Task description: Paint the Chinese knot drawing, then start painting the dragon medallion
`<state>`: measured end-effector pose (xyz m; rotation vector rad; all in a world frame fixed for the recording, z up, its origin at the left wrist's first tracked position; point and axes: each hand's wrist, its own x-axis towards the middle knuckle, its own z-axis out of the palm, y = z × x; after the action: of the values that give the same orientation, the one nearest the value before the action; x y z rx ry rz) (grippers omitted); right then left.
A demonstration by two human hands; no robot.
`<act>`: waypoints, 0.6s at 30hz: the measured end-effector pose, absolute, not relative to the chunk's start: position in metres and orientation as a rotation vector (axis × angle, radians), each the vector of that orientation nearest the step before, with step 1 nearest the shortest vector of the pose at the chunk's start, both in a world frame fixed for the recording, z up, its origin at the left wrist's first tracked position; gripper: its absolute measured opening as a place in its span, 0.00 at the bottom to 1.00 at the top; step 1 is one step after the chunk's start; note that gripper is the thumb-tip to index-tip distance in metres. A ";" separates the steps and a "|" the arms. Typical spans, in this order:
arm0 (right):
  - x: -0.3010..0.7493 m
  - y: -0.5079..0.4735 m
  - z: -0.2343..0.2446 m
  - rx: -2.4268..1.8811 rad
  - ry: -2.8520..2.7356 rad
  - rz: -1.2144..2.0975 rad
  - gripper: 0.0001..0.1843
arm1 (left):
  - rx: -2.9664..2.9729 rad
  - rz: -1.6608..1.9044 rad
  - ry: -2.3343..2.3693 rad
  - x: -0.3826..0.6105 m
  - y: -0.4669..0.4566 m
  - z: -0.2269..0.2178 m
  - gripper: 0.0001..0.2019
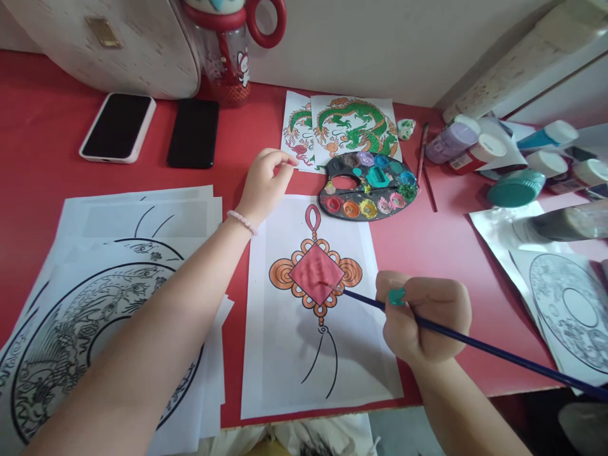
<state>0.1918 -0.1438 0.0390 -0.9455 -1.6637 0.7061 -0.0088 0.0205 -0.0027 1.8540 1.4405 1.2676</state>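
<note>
My right hand (pixel 422 316) is closed around a long dark-blue paintbrush (pixel 456 339). The brush tip touches the red diamond centre of a Chinese knot picture (pixel 316 272), near its lower right edge. The knot's side loops and border are orange, its top loop red, and its lower strings uncoloured outlines. My left hand (pixel 268 183) rests beyond the sheet's upper left corner, beside the green dragon pictures (pixel 358 123); thumb and index finger are slightly apart, the other fingers hidden. A dark paint palette (pixel 349 215) with several coloured wells overlaps the knot sheet's top right.
Line-drawing sheets (pixel 211 367) lie stacked under my left forearm. Two phones, one white-edged (pixel 116 126) and one black (pixel 193 133), and a red-handled cup (pixel 228 57) stand behind. Paint bottles (pixel 451 139) and more sheets (pixel 570 304) crowd the right. Another brush (pixel 422 152) lies beside the palette.
</note>
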 end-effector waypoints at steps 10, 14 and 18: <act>0.197 -0.145 0.038 -1.115 -1.455 0.558 0.06 | 1.887 1.259 1.435 -0.009 0.020 -0.002 0.09; 0.202 -0.131 0.042 -1.116 -1.408 0.466 0.06 | 1.871 1.251 1.421 -0.009 0.018 0.001 0.09; 0.215 -0.111 0.037 -1.399 -1.501 0.330 0.05 | 1.846 1.215 1.363 -0.008 0.017 0.001 0.09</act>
<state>0.2145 -0.1109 0.0373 -1.3993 -1.5013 0.3301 -0.0080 0.0174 0.0013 1.8462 1.3630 1.2147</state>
